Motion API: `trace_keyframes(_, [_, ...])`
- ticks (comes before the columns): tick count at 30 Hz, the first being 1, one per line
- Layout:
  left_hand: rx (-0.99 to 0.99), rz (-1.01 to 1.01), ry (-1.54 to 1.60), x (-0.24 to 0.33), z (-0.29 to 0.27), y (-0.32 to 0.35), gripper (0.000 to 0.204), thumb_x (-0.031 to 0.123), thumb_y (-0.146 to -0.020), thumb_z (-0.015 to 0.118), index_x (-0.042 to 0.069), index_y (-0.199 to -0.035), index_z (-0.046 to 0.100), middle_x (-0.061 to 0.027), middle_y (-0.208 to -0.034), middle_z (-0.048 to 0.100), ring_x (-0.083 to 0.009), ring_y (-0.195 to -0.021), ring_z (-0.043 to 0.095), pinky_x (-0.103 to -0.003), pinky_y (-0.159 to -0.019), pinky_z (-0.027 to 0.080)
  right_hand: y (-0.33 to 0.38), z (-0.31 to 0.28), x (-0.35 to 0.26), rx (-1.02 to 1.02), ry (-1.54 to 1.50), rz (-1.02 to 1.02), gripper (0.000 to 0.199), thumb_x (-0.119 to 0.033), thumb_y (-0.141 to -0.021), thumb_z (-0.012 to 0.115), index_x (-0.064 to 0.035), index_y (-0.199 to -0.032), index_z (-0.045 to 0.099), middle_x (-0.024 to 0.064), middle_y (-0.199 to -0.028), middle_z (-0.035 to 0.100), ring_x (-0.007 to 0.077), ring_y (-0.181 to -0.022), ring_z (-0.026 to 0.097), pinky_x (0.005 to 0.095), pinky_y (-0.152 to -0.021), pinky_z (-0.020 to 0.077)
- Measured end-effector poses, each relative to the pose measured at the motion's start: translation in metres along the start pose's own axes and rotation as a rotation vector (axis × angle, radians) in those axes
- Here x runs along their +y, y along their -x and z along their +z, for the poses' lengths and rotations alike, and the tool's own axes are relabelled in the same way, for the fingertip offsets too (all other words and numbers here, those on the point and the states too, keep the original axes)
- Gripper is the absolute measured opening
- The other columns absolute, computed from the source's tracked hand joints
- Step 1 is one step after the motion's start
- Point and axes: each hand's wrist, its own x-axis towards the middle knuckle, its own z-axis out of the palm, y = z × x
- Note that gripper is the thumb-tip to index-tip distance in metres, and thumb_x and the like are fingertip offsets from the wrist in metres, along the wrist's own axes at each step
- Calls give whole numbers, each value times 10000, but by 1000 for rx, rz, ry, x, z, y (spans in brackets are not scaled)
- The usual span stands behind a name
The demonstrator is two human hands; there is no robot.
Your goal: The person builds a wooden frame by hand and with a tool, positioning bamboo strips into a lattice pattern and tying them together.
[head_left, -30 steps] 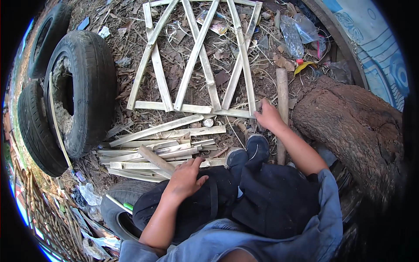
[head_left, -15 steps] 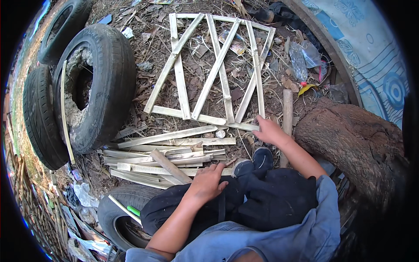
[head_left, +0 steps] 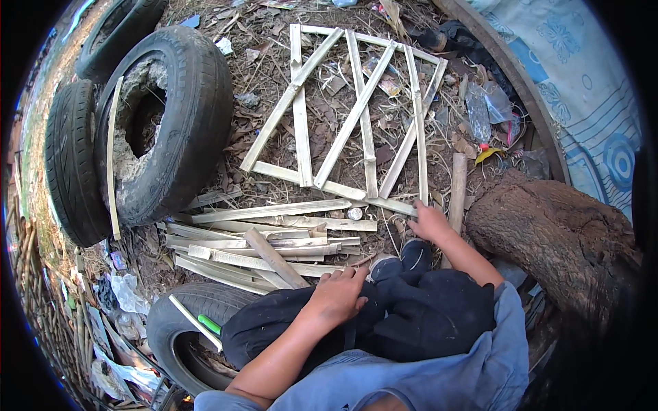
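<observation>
Pale split-bamboo slats form a zigzag lattice [head_left: 358, 130] on the ground ahead of me, between a long top slat and lower slats. My right hand [head_left: 432, 222] has its fingers closed at the lattice's lower right corner, on the end of the bottom bamboo slat [head_left: 392, 205]. The end of an upright slat [head_left: 417, 130] meets that corner beside my fingertips. Over my left knee, my left hand [head_left: 336, 298] holds nothing, its fingers loosely stretched. A pile of loose bamboo slats [head_left: 274, 222] lies just beyond that hand.
Old tires [head_left: 205, 116] stand on the left, one filled with hardened material. Another tire [head_left: 161, 322] by my left leg carries a green-handled tool [head_left: 209, 324]. A thick tree trunk [head_left: 548, 233] and a round wooden stick [head_left: 458, 192] lie right. Litter and leaves cover the ground.
The view has turned slightly, so the lattice and tires appear shifted right. My right hand stays at the lattice corner; my left hand has hardly moved over my knee.
</observation>
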Motion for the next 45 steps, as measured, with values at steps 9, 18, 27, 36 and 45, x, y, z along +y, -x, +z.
trace_keyframes(9, [0,97,117,-24,-87,36,620,333,-851,697,78,-1358,449,-227,-1400,438,-404,-1274,464,-476,-1073,376,0,-39,8,-339,-424,108,539,-277,-829,705,-6,-1252,508,180,-873,698,281,-753,700,399,-687,561])
trace_keyframes(18, [964,-80,-598,-200,-357,-63,665,368,-759,733,106,-1315,480,-152,-1484,374,-357,-1421,285,-513,-1168,182,-92,-177,-51,-227,-219,-189,560,-335,-816,705,0,-1238,550,217,-984,685,316,-915,680,385,-825,532])
trace_keyframes(27, [820,-124,-706,-207,-364,-108,789,576,-679,700,95,-1278,520,-122,-1395,487,-329,-1424,308,-582,-1180,60,-370,-303,-124,609,-400,-352,248,-187,-848,609,-17,-1010,688,185,-930,707,338,-887,679,407,-817,525])
trace_keyframes(36, [775,-213,-711,-211,-375,-111,689,583,-617,750,109,-1101,624,-93,-1296,549,-313,-1380,373,-632,-1165,83,-550,-357,-168,999,-425,-214,255,-179,-826,625,-23,-1001,725,199,-970,710,347,-925,682,418,-858,522])
trace_keyframes(45, [765,-231,-681,-218,-374,-120,614,579,-624,741,117,-1020,663,-86,-1259,566,-332,-1346,410,-667,-1144,93,-590,-359,-159,886,-258,125,354,-239,-773,736,-76,-1086,720,190,-1100,689,356,-1031,656,445,-888,519])
